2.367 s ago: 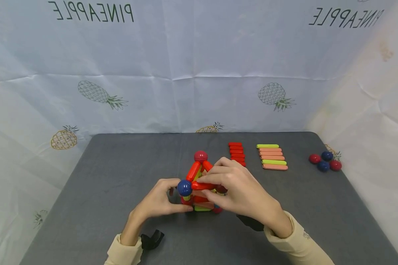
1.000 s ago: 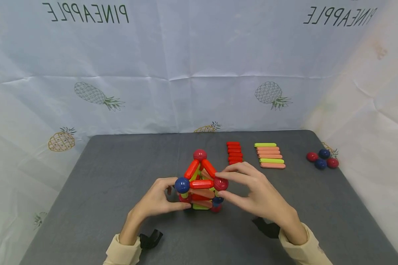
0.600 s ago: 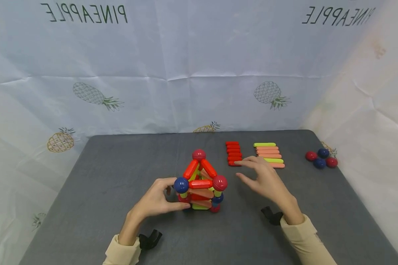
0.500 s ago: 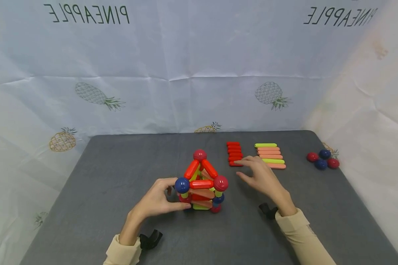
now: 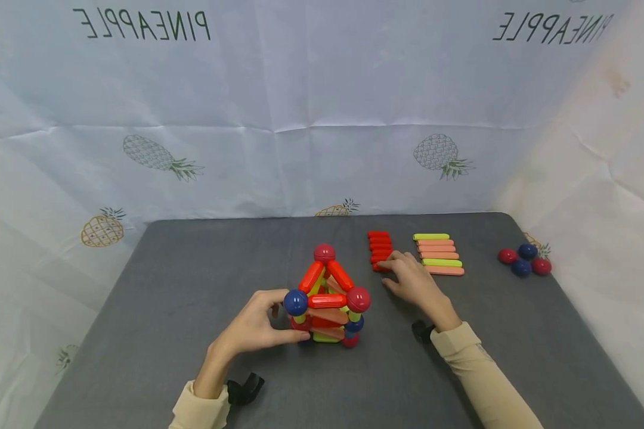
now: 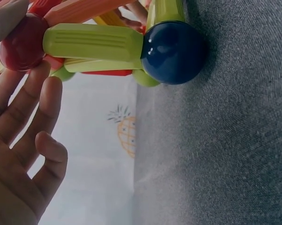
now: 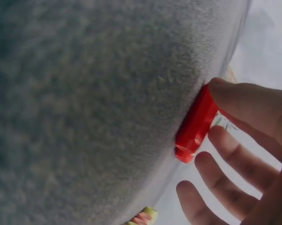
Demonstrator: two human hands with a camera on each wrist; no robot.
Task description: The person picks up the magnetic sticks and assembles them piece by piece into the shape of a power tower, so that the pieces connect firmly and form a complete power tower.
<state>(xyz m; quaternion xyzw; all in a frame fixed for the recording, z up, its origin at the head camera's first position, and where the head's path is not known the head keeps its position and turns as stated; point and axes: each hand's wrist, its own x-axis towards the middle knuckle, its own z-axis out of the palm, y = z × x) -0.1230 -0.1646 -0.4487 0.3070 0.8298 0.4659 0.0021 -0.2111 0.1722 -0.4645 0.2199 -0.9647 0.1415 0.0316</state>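
Observation:
A structure of magnetic rods and balls (image 5: 327,301) stands on the table, with red, orange and yellow-green rods joined at red and blue balls. My left hand (image 5: 260,322) holds its left side, thumb in front and fingers behind. In the left wrist view, thumb and fingers pinch a red ball (image 6: 23,44) beside a yellow-green rod (image 6: 91,43); a blue ball (image 6: 173,52) sits lower. My right hand (image 5: 410,280) is at the nearest of several loose red rods (image 5: 380,241), fingertips over it, thumb spread. The right wrist view shows its thumb overlapping a red rod (image 7: 197,122).
Right of the red rods lies a row of yellow-green and orange rods (image 5: 440,255). Loose red and blue balls (image 5: 522,268) cluster near the right edge of the dark grey table (image 5: 193,256). A pineapple-printed cloth (image 5: 279,89) hangs behind.
My right hand has let go of the structure's upper right part and moved right and away to the loose red rods. My left hand keeps its hold on the structure.

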